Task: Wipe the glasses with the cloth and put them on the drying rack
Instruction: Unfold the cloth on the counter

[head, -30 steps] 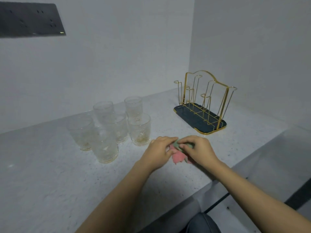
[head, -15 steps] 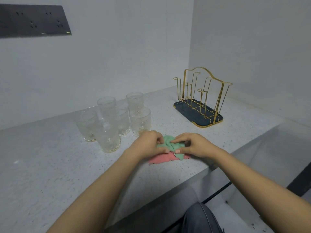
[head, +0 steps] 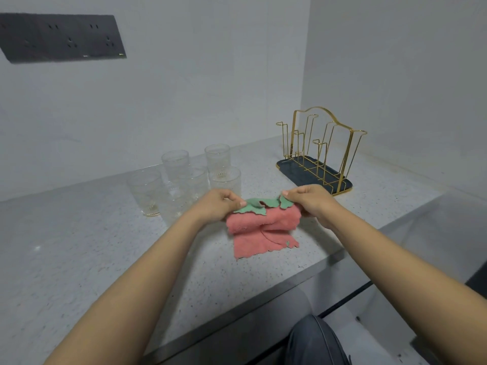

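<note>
Pinching the top corners of a soft pink-and-green fringed cloth (head: 263, 227), the left hand (head: 216, 206) and the right hand (head: 309, 201) hold it spread between them just above the speckled grey stone table (head: 79, 246), with its lower pink edge draped onto the surface near the front edge. Each hand grips a green corner between thumb and fingers, so neither is free to take up a glass. Judged from this, the task is at its very start: the cloth is only being opened out, and no wiping has begun. Just beyond the left hand stands the cluster of clear ribbed drinking glasses (head: 181, 177), about six, all upright on the table and close together; some overlap in view, so the exact count is hard to settle. Farther back and to the right, well apart from the glasses, sits the gold wire drying rack on its dark blue tray (head: 316, 159), and none of its prongs carries a glass. Every glass is therefore left to wipe and place. On the far wall at upper left is a dark rectangular socket panel (head: 60, 38); no brand, label or legible writing shows on it or on anything else.
</note>
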Motion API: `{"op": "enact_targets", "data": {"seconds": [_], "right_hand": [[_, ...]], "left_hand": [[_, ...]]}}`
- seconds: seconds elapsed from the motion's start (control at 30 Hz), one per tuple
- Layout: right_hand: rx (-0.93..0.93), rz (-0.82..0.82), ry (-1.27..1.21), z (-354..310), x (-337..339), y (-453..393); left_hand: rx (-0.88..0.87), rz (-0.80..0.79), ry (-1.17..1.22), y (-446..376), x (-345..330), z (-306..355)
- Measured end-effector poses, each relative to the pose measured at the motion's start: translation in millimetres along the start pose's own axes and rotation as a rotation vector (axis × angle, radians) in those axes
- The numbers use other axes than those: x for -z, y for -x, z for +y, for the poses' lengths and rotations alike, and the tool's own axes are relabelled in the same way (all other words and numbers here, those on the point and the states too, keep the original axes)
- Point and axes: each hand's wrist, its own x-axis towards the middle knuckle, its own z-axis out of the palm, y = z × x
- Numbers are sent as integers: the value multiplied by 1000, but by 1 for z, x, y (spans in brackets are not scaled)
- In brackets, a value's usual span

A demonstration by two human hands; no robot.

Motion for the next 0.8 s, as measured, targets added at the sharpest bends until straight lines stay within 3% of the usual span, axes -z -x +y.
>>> {"op": "enact_targets", "data": {"seconds": [0.13,0.33,0.47,0.57,0.8], "right_hand": [[-31,6,17,7,-9,-9],[118,-95,313,23,-20,-12],[173,-5,458,27,-24,-20],[150,57,468,26,-27,-27],[47,-24,279,22,-14,-27]], "left_hand": [[-13,128,-110,-6,-24,-12],[-114,123,-559,-8,-55,-26],[-142,287,-656,-16,-65,-15],[-121,271,-769,-23,-68,-6],[107,163,-274,-33,-65,-6]]}}
